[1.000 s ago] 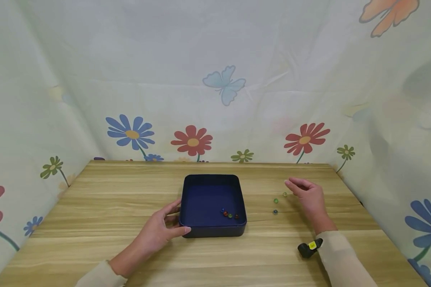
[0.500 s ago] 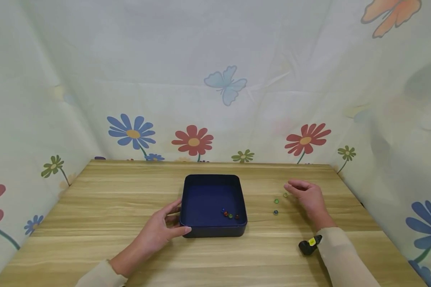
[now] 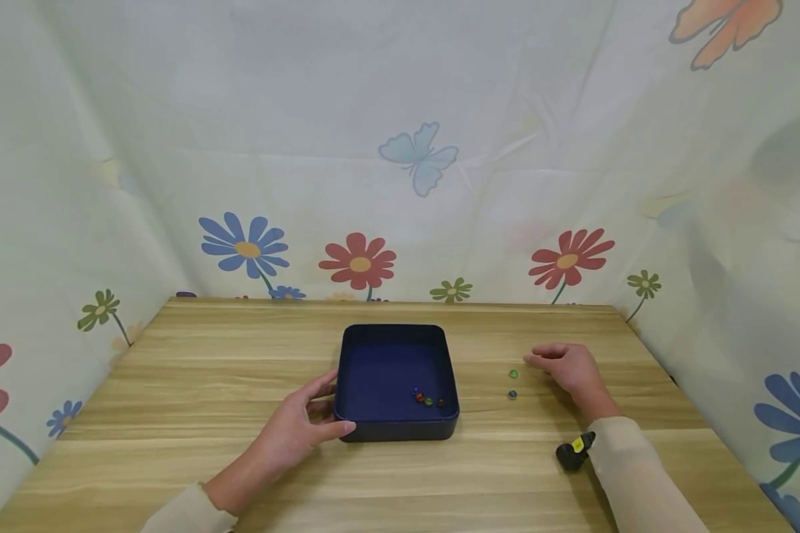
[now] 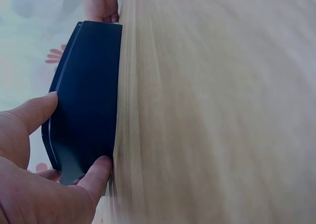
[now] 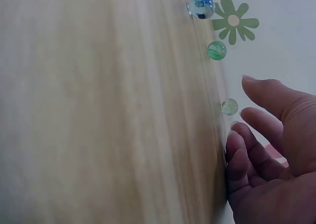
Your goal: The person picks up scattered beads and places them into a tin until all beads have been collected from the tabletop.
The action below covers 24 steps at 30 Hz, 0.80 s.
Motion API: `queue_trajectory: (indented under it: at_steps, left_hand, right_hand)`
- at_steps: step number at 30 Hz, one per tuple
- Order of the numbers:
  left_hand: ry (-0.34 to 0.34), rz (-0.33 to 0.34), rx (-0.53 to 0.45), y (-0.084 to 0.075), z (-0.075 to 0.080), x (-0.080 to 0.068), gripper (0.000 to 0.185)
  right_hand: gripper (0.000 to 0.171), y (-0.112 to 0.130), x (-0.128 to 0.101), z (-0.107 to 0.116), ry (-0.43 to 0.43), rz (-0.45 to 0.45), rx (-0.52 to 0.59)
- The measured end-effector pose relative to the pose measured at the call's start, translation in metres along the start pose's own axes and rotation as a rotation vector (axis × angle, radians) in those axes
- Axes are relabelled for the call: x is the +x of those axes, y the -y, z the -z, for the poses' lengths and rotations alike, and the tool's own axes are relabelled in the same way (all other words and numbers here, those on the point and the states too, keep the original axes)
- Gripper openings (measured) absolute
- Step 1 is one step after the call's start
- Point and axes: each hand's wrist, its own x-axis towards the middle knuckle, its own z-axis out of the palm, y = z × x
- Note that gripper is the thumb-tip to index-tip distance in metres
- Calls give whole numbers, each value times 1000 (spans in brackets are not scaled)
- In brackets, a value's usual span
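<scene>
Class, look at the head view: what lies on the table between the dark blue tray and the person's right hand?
Two marbles show in the head view: a green marble and a blue marble, on bare wood between the tray and the right hand. The right wrist view shows a third, pale marble at the fingertips.

I see a light wooden desk (image 3: 207,385) with lengthwise grain, backed by flowered cloth. A dark blue square tray (image 3: 440,422) sits flat near its middle. To the tray's right, three marbles lie loose on the wood: a blue marble (image 3: 512,394) nearest me, a green marble (image 3: 513,374) just behind it, and a pale clear marble (image 5: 229,106) farther on, seen only in the right wrist view. My right hand (image 3: 569,368) rests on the wood beside them.
</scene>
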Motion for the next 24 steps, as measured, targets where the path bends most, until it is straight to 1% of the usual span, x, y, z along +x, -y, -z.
queue_trajectory:
  at_steps: [6, 16, 24]
  left_hand:
    - [-3, -3, 7, 1, 0, 1, 94]
    - [0, 4, 18, 1, 0, 2, 95]
    - [4, -3, 15, 3, 1, 2, 95]
  right_hand:
    - [42, 2, 0, 1, 14, 21, -32]
    - [37, 3, 0, 3, 13, 38, -101]
    - [29, 4, 0, 4, 20, 25, -131]
